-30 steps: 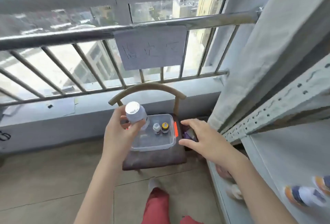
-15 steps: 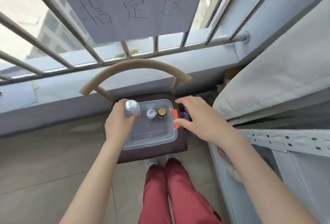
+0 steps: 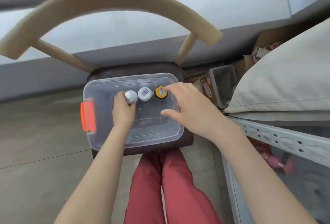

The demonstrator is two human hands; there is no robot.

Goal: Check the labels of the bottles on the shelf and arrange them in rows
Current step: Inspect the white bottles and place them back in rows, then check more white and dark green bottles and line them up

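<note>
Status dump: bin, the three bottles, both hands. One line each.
clear bin: lidless, on chair seat
grey-capped bottle: upright in bin, gripped by left hand
white-capped bottle: upright, free
yellow-capped bottle: upright, right hand fingertip at its cap
left hand: grips grey-capped bottle
right hand: open, holds nothing

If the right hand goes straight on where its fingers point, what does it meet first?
The right hand would likely meet the yellow-capped bottle; its forefinger looks almost on the cap.
</note>
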